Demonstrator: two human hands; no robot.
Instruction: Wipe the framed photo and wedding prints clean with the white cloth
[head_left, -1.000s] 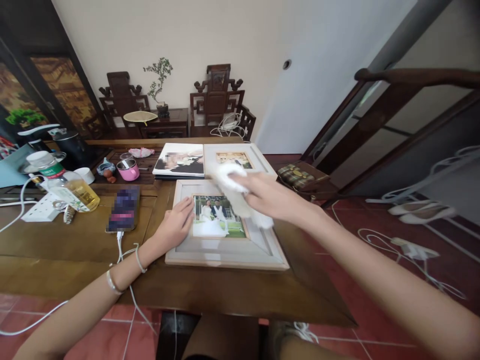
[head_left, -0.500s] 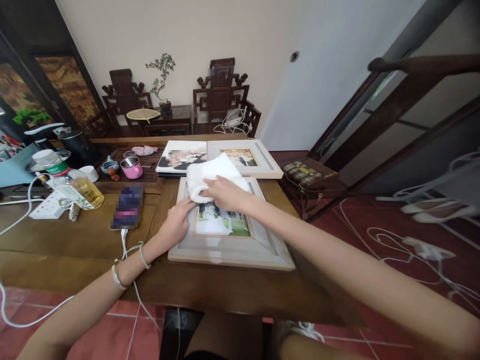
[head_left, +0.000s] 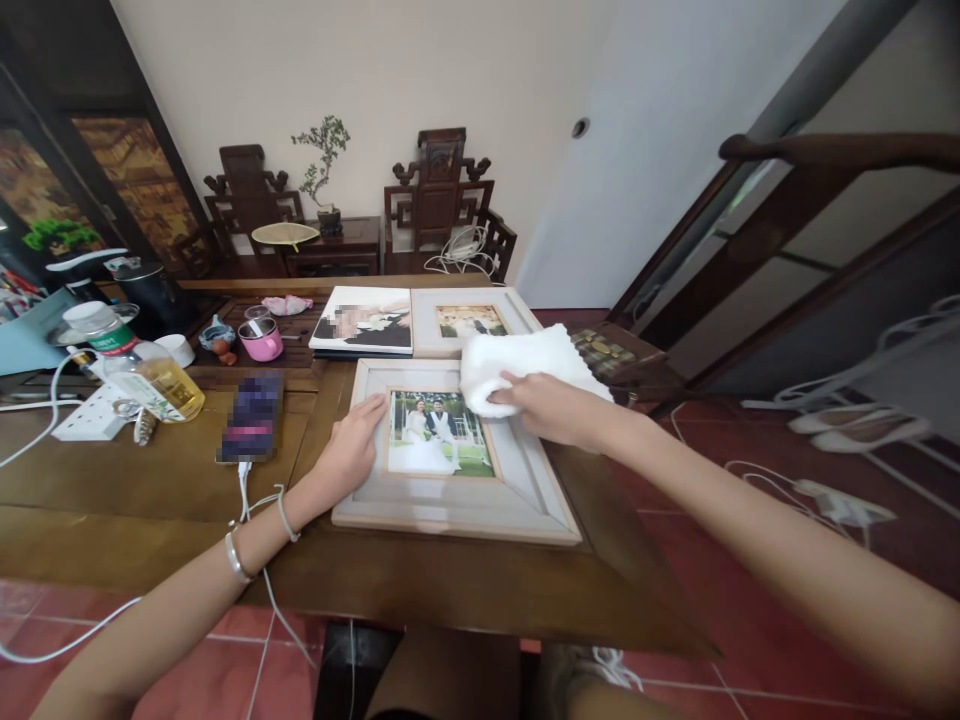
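Note:
A light-coloured picture frame [head_left: 442,515] lies flat on the wooden table, with a photo [head_left: 439,435] of two people in its middle. My left hand [head_left: 352,445] rests on the frame's left border, fingers stretched out and lying flat with the tips near the photo's upper left corner. Over the frame's upper right part, my right hand [head_left: 551,405] is closed on a folded white cloth [head_left: 525,360]. Part of the cloth reaches past the frame's right side and covers a corner of the frame behind it.
Behind lie a second picture frame [head_left: 431,310] and a white-edged photo panel [head_left: 361,320]. On the left are a phone [head_left: 251,415] on a cable, a pink cup [head_left: 260,340], a tilted bottle [head_left: 161,375] and a power strip [head_left: 90,415]. A chair [head_left: 832,160] stands at right.
My right hand has carried the white cloth from the frame's upper left across to its upper right, uncovering the photo. My left hand stays on the left border.

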